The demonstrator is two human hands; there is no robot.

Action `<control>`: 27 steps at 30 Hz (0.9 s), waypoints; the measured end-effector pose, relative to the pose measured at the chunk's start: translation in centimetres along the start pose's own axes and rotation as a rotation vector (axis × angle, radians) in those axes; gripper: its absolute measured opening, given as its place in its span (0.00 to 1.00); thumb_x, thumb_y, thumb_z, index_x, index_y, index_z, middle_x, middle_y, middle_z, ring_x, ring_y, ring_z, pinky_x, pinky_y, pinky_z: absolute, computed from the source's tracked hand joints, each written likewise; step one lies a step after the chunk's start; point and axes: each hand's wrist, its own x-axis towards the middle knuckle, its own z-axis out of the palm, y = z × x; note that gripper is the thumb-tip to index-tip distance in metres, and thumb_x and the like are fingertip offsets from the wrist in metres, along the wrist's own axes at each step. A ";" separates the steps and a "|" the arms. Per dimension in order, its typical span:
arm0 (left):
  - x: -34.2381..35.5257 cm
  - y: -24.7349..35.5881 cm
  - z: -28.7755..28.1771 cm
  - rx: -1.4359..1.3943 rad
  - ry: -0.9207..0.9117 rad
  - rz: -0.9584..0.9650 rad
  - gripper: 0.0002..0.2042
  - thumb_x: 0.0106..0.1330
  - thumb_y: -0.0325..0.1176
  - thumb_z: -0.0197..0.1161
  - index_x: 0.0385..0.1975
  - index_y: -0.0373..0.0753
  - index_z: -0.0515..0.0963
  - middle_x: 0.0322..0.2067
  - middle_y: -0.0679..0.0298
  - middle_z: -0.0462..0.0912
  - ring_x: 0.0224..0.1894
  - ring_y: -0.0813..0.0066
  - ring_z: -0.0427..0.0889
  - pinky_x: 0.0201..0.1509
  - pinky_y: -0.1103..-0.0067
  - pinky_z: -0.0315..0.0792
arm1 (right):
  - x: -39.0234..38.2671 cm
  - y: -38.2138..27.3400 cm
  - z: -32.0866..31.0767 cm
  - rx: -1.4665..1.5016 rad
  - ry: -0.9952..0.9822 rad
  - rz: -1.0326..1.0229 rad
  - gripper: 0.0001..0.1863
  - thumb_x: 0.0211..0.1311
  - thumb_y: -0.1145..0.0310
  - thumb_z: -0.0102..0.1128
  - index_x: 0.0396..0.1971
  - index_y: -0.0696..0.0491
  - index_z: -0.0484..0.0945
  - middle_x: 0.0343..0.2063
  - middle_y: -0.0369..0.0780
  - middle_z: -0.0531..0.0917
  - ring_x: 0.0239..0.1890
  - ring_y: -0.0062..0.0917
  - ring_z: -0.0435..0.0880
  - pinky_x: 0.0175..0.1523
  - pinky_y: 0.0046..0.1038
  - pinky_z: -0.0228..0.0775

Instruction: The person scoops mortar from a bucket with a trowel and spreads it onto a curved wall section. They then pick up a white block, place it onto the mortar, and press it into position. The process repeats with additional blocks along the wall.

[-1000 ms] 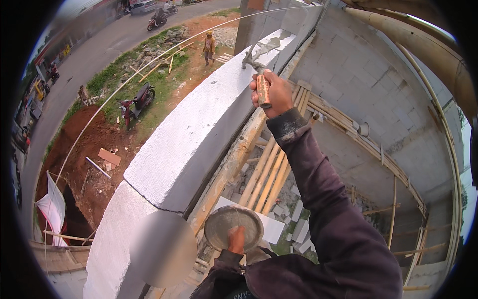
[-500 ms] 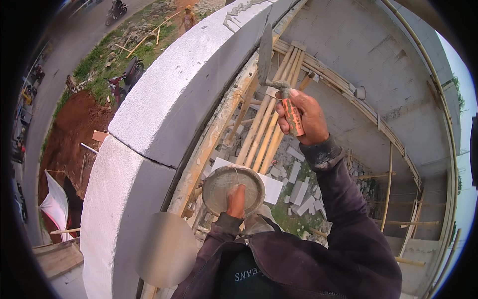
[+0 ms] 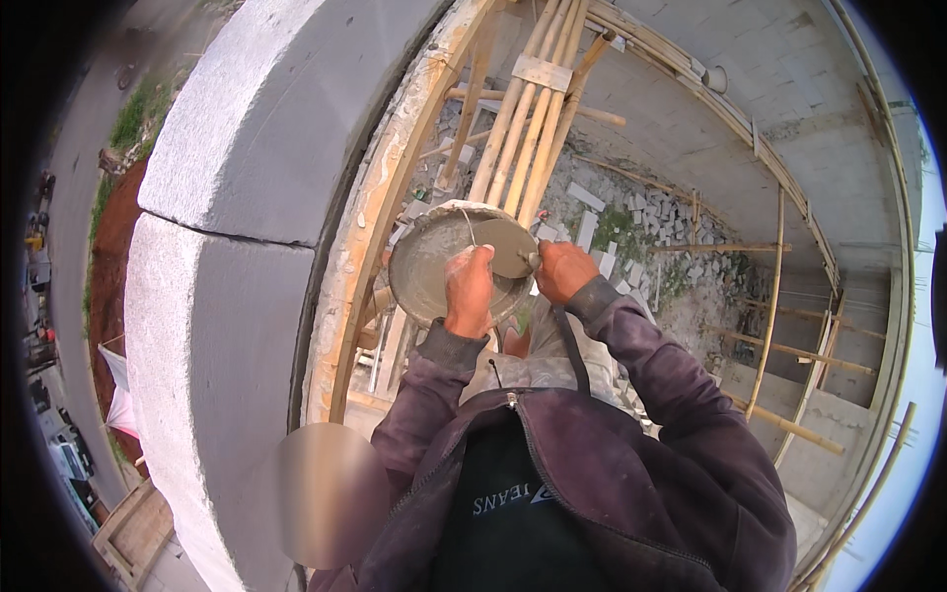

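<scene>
A round bucket (image 3: pixel 414 274) of wet grey mortar hangs in front of my body. My left hand (image 3: pixel 468 288) is closed on its thin wire handle (image 3: pixel 469 229), over the middle of the bucket. My right hand (image 3: pixel 566 272) grips a trowel at the bucket's right rim, its fingers wrapped round the grip and mostly hiding it. The mortar-smeared trowel blade (image 3: pixel 508 247) lies inside the bucket, over the mortar. To the left runs a curved wall of large pale blocks (image 3: pixel 252 286), apart from both hands.
A timber beam (image 3: pixel 380 212) follows the wall's inner side. Bamboo poles (image 3: pixel 523 138) stretch away beyond the bucket. Far below lie broken blocks (image 3: pixel 646 222) on the ground. A grey block wall with bamboo scaffolding (image 3: pixel 774 296) curves round on the right. A road (image 3: pixel 74 187) lies beyond the left wall.
My right hand has come down from above the wall side, bringing the trowel blade into the bucket. My left hand still holds the bucket. The view has shifted along the wall.
</scene>
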 end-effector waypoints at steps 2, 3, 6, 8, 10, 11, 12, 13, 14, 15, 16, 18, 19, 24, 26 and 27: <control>0.1 0.3 1.0 0.006 -0.018 0.026 0.12 0.66 0.34 0.57 0.19 0.48 0.66 0.15 0.81 0.57 0.14 0.90 0.52 0.18 0.83 0.45 | 2.3 -2.0 2.8 -0.041 -0.042 0.008 0.10 0.54 0.70 0.58 0.32 0.60 0.79 0.35 0.52 0.84 0.41 0.47 0.84 0.46 0.45 0.75; 0.2 0.5 1.5 -0.002 -0.020 0.019 0.12 0.66 0.34 0.57 0.19 0.48 0.66 0.15 0.81 0.58 0.14 0.90 0.52 0.18 0.83 0.45 | 3.3 -2.5 3.6 -0.058 -0.033 -0.011 0.10 0.54 0.70 0.58 0.34 0.60 0.79 0.37 0.52 0.84 0.42 0.46 0.84 0.47 0.43 0.76; 0.5 1.5 2.5 -0.012 -0.045 0.039 0.12 0.66 0.33 0.56 0.19 0.47 0.67 0.15 0.80 0.59 0.15 0.90 0.53 0.17 0.83 0.46 | 5.0 -3.1 4.3 0.013 -0.145 -0.223 0.11 0.54 0.70 0.57 0.33 0.61 0.78 0.37 0.52 0.84 0.42 0.48 0.84 0.47 0.44 0.76; 1.0 2.3 2.8 -0.018 -0.051 0.032 0.12 0.67 0.33 0.55 0.19 0.47 0.67 0.15 0.80 0.59 0.14 0.90 0.53 0.17 0.83 0.46 | 4.8 -2.4 2.8 0.046 -0.127 -0.099 0.11 0.54 0.70 0.57 0.33 0.63 0.79 0.37 0.53 0.84 0.42 0.49 0.83 0.48 0.45 0.75; 1.9 2.9 3.1 0.000 -0.100 0.060 0.12 0.67 0.34 0.55 0.19 0.47 0.66 0.15 0.80 0.58 0.14 0.90 0.53 0.17 0.83 0.45 | 3.9 -1.1 0.3 0.079 -0.079 -0.026 0.12 0.53 0.68 0.58 0.32 0.63 0.78 0.34 0.54 0.83 0.40 0.51 0.82 0.46 0.46 0.74; 2.5 3.0 3.3 -0.010 -0.115 0.069 0.13 0.67 0.34 0.55 0.19 0.48 0.65 0.15 0.80 0.57 0.14 0.90 0.52 0.17 0.83 0.45 | 3.2 -0.3 -1.1 0.106 0.002 -0.049 0.13 0.52 0.67 0.59 0.31 0.63 0.77 0.31 0.55 0.82 0.38 0.52 0.81 0.43 0.47 0.73; 3.2 3.1 3.8 -0.024 -0.134 0.080 0.13 0.67 0.34 0.55 0.19 0.48 0.65 0.15 0.80 0.57 0.14 0.90 0.52 0.17 0.83 0.45 | 2.8 0.4 -2.2 0.118 0.112 -0.096 0.14 0.52 0.66 0.60 0.31 0.63 0.76 0.28 0.56 0.81 0.35 0.53 0.81 0.40 0.49 0.72; 4.0 3.0 4.3 -0.040 -0.171 0.118 0.13 0.67 0.35 0.55 0.19 0.48 0.64 0.14 0.80 0.57 0.14 0.90 0.52 0.17 0.83 0.46 | 2.7 1.1 -3.1 0.157 0.089 -0.047 0.15 0.51 0.66 0.60 0.31 0.64 0.77 0.27 0.56 0.81 0.35 0.53 0.81 0.40 0.48 0.72; 5.0 3.1 4.8 -0.031 -0.160 0.079 0.13 0.67 0.34 0.55 0.19 0.45 0.65 0.16 0.77 0.59 0.17 0.87 0.55 0.20 0.81 0.49 | 2.9 1.8 -3.8 0.186 0.093 -0.024 0.16 0.51 0.65 0.61 0.32 0.64 0.77 0.27 0.56 0.81 0.34 0.53 0.81 0.40 0.47 0.71; 6.0 3.2 5.2 -0.021 -0.165 0.064 0.12 0.66 0.33 0.54 0.19 0.42 0.66 0.18 0.75 0.62 0.21 0.85 0.58 0.24 0.79 0.53 | 3.2 2.5 -4.3 0.220 0.103 -0.012 0.17 0.50 0.65 0.62 0.33 0.64 0.77 0.27 0.56 0.81 0.34 0.52 0.81 0.40 0.46 0.71; 7.0 3.4 5.8 -0.005 -0.153 0.049 0.12 0.65 0.33 0.54 0.19 0.39 0.68 0.20 0.73 0.65 0.24 0.83 0.61 0.28 0.77 0.56 | 3.9 3.2 -4.6 0.274 0.108 0.040 0.20 0.49 0.63 0.63 0.35 0.66 0.78 0.26 0.55 0.80 0.33 0.50 0.82 0.39 0.43 0.71; 9.1 3.5 7.2 -0.004 -0.143 0.083 0.12 0.65 0.33 0.54 0.19 0.39 0.67 0.20 0.73 0.64 0.24 0.82 0.60 0.28 0.76 0.56 | 5.9 4.8 -5.1 0.301 0.080 0.052 0.22 0.48 0.60 0.65 0.36 0.65 0.79 0.27 0.55 0.81 0.32 0.49 0.82 0.40 0.41 0.72; 10.2 3.7 8.1 -0.010 -0.119 0.081 0.12 0.65 0.33 0.54 0.18 0.39 0.67 0.19 0.73 0.64 0.24 0.82 0.60 0.28 0.76 0.56 | 7.1 5.7 -5.5 0.343 0.065 0.032 0.22 0.48 0.60 0.65 0.37 0.65 0.79 0.28 0.55 0.82 0.33 0.49 0.82 0.41 0.42 0.72; 16.0 5.0 12.4 0.016 -0.027 0.124 0.14 0.67 0.33 0.54 0.18 0.48 0.64 0.14 0.79 0.58 0.12 0.88 0.53 0.16 0.83 0.45 | 13.8 10.8 -8.3 0.303 0.001 -0.023 0.21 0.49 0.61 0.65 0.37 0.63 0.80 0.30 0.55 0.83 0.37 0.49 0.84 0.43 0.43 0.74; 17.9 5.4 14.0 0.052 0.021 0.118 0.13 0.67 0.33 0.54 0.18 0.48 0.64 0.14 0.79 0.58 0.12 0.88 0.53 0.15 0.83 0.45 | 16.8 12.9 -9.6 0.345 0.030 -0.076 0.21 0.49 0.61 0.66 0.37 0.62 0.80 0.30 0.53 0.83 0.35 0.47 0.84 0.42 0.43 0.74; 19.3 6.0 15.1 0.067 0.040 0.134 0.13 0.67 0.33 0.54 0.18 0.48 0.65 0.14 0.79 0.58 0.12 0.88 0.53 0.15 0.83 0.46 | 18.6 14.0 -10.8 0.357 -0.054 -0.048 0.21 0.49 0.61 0.67 0.37 0.62 0.80 0.29 0.51 0.83 0.34 0.45 0.83 0.41 0.42 0.74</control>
